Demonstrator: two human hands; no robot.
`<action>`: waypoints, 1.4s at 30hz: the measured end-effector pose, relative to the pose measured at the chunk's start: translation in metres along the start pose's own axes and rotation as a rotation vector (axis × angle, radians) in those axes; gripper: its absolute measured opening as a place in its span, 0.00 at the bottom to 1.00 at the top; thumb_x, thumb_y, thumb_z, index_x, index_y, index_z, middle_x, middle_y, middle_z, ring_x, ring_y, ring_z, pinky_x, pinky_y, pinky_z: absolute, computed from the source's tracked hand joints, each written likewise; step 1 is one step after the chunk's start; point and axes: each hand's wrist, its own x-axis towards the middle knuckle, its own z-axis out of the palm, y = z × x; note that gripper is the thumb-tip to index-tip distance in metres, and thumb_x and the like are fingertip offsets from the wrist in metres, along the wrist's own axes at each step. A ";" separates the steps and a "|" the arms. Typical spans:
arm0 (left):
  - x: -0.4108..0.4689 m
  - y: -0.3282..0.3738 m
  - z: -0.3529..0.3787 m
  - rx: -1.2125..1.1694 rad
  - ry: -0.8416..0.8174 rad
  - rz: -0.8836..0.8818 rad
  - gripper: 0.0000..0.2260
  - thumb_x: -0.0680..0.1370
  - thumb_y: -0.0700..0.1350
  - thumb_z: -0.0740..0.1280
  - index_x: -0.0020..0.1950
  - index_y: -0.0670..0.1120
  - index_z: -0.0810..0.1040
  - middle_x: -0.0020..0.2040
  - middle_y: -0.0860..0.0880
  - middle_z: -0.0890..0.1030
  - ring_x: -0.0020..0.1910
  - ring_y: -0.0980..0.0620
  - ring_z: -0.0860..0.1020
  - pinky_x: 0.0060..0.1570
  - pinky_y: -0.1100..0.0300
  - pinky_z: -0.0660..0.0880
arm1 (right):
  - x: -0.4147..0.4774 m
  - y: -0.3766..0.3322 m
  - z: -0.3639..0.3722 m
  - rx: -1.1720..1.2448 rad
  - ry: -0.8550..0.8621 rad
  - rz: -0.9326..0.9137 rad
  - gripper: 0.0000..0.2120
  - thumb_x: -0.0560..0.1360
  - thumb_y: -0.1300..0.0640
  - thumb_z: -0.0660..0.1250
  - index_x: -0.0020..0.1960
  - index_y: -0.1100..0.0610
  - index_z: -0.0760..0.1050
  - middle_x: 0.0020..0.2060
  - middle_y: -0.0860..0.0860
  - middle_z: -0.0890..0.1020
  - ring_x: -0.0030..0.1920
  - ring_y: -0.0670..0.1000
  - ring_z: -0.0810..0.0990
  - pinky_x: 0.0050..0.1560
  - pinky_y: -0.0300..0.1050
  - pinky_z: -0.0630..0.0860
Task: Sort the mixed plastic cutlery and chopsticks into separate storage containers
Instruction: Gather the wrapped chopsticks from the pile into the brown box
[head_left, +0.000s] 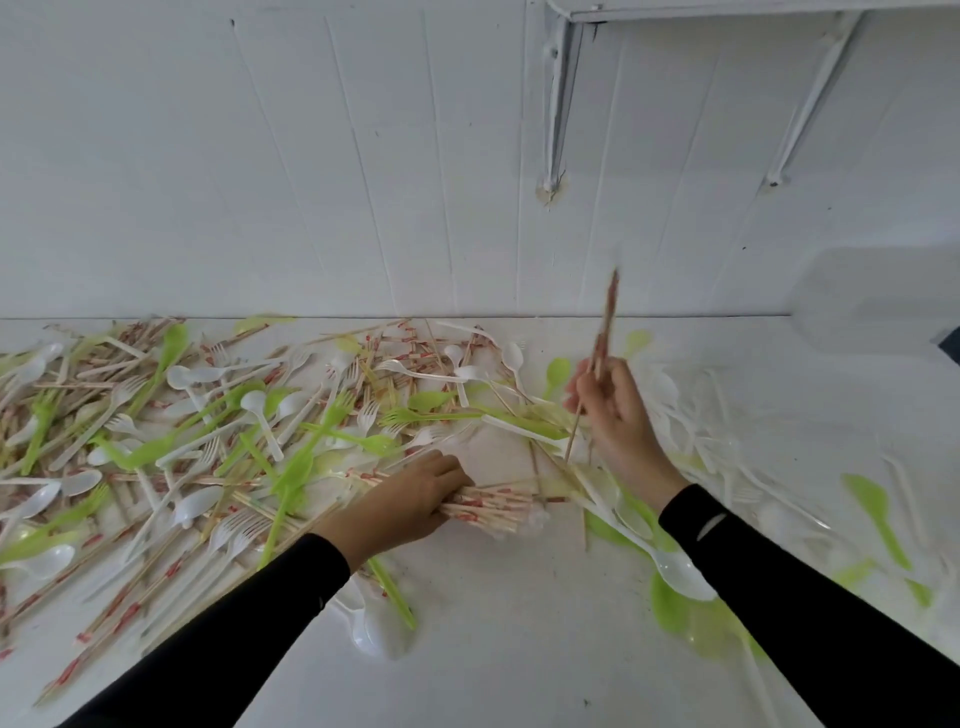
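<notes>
Early stage, most of the sorting is not done. Left hand (410, 501) is curled round a bundle (491, 506) of red-printed chopsticks, held low against the tabletop (519, 649) just in front of the person. Right hand (615, 410) pinches a chopstick (607, 322), maybe two, tip up and motion-blurred, lower end reaching down toward the clutter. My guess is it goes into the bundle next. The big pile (208, 431) across the left and middle is fully mixed: white spoons and forks, green forks and knives, and lots of loose chopsticks crossing each other. To the right lies a looser scatter (696, 415), mostly white pieces with a few green ones; can't tell if it was sorted on purpose. No storage container is clearly in view. A pale blurred shape (862, 296) at far right against the wall (311, 156) could be one, but I can't tell. So far only the one handful of chopsticks is gathered. Spoons, forks, knives and most chopsticks are left to separate, and nothing is seen placed in a container.
</notes>
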 end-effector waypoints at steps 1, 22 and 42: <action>0.003 -0.002 -0.003 0.020 0.035 -0.018 0.11 0.78 0.49 0.61 0.52 0.46 0.78 0.45 0.49 0.78 0.42 0.52 0.73 0.45 0.60 0.69 | -0.006 0.007 0.001 -0.064 -0.039 0.020 0.04 0.83 0.56 0.57 0.53 0.55 0.69 0.42 0.48 0.78 0.43 0.48 0.79 0.53 0.49 0.77; 0.073 -0.025 -0.024 -0.237 0.271 -0.605 0.08 0.79 0.45 0.69 0.43 0.46 0.72 0.31 0.54 0.71 0.31 0.52 0.71 0.30 0.66 0.64 | 0.005 0.037 0.029 -1.272 -0.280 0.130 0.17 0.78 0.42 0.62 0.55 0.55 0.74 0.50 0.51 0.75 0.50 0.55 0.79 0.41 0.45 0.67; 0.113 -0.032 -0.015 -0.340 0.268 -0.647 0.07 0.81 0.43 0.66 0.50 0.38 0.75 0.43 0.50 0.82 0.37 0.51 0.77 0.30 0.70 0.68 | -0.004 0.011 -0.014 -1.039 -0.503 0.242 0.09 0.77 0.48 0.65 0.42 0.51 0.73 0.38 0.47 0.76 0.40 0.51 0.75 0.38 0.43 0.67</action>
